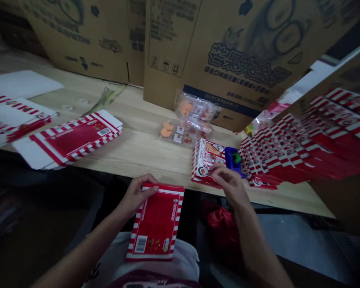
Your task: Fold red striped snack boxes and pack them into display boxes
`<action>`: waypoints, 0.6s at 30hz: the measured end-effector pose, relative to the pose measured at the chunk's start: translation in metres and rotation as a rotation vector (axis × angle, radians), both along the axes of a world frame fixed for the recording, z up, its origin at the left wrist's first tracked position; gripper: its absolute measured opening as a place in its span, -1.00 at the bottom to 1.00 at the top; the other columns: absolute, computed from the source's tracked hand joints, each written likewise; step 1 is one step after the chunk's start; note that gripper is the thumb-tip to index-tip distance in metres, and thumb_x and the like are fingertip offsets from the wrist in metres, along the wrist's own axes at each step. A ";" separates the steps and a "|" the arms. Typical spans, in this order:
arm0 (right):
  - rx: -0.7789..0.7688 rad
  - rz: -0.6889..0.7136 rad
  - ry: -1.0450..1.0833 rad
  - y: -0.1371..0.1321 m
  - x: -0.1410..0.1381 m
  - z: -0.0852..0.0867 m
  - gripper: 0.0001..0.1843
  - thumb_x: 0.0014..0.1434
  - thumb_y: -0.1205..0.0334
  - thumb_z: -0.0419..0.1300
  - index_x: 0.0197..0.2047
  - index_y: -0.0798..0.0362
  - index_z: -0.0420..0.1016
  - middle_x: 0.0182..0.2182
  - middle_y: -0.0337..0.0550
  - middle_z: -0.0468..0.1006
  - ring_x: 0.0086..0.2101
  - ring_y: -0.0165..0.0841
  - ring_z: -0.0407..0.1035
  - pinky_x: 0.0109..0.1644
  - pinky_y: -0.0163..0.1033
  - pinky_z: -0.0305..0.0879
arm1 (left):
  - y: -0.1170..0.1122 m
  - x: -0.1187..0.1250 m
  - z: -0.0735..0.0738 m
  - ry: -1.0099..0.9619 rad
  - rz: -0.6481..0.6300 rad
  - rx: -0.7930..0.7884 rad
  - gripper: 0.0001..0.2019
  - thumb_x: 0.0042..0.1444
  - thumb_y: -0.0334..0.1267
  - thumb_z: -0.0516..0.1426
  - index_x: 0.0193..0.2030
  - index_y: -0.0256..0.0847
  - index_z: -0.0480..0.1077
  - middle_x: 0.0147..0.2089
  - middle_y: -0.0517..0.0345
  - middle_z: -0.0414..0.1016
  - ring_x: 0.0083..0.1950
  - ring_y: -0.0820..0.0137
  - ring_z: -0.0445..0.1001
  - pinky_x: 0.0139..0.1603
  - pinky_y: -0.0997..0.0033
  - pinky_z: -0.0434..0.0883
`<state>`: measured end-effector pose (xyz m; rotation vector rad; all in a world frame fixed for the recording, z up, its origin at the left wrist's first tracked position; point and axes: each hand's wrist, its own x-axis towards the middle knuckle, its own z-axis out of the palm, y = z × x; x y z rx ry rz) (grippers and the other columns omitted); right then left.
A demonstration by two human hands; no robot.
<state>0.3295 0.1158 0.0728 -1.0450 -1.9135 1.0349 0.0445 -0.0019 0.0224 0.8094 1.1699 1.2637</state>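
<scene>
My left hand [137, 196] grips the top left corner of a red box [157, 220] with striped red-and-white edges. The box is tilted over my lap, in front of the table edge, its barcode side up. My right hand [231, 185] is over the near edge of the table, thumb and fingers pinched together; whatever is between them is too small to make out. Just behind those fingertips lies a small stack of printed striped boxes [208, 154]. A blue tape dispenser [229, 156] with a green core stands against the right side of that stack.
Clear packets with orange pieces [175, 132] lie mid-table. Flattened striped cartons [75, 138] are at left, beside white card sheets [24, 84]. Many striped boxes [288, 148] are stacked at right. Large cardboard cartons [180, 48] stand along the back.
</scene>
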 end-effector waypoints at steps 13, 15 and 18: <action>-0.039 0.780 -0.694 0.009 -0.144 0.031 -0.63 -0.20 0.14 0.48 -0.42 0.11 0.43 -0.42 -0.24 0.47 -0.45 -0.42 0.31 -0.39 -0.34 0.19 | -0.015 0.001 0.017 0.134 -0.045 0.177 -0.75 0.03 -0.10 0.25 -0.37 -0.27 0.40 -0.36 0.15 0.42 -0.30 0.38 0.37 -0.27 0.43 0.28; -0.458 0.868 -0.612 0.015 -0.142 0.014 -0.48 -0.36 0.05 0.51 -0.35 0.11 0.46 -0.50 -0.32 0.48 -0.54 -0.44 0.31 -0.47 -0.37 0.19 | -0.017 0.002 0.021 0.158 -0.094 0.228 -0.77 0.05 -0.12 0.24 -0.37 -0.26 0.42 -0.33 0.12 0.44 -0.24 0.35 0.39 -0.17 0.37 0.30; -1.027 0.927 -0.449 0.017 -0.137 -0.009 -0.36 -0.56 -0.04 0.51 -0.38 0.15 0.53 -0.57 -0.33 0.49 -0.56 -0.42 0.33 -0.48 -0.35 0.23 | -0.018 0.003 0.027 0.182 -0.165 0.287 -0.80 0.09 -0.13 0.22 -0.37 -0.25 0.44 -0.28 0.10 0.44 -0.19 0.32 0.40 -0.10 0.32 0.30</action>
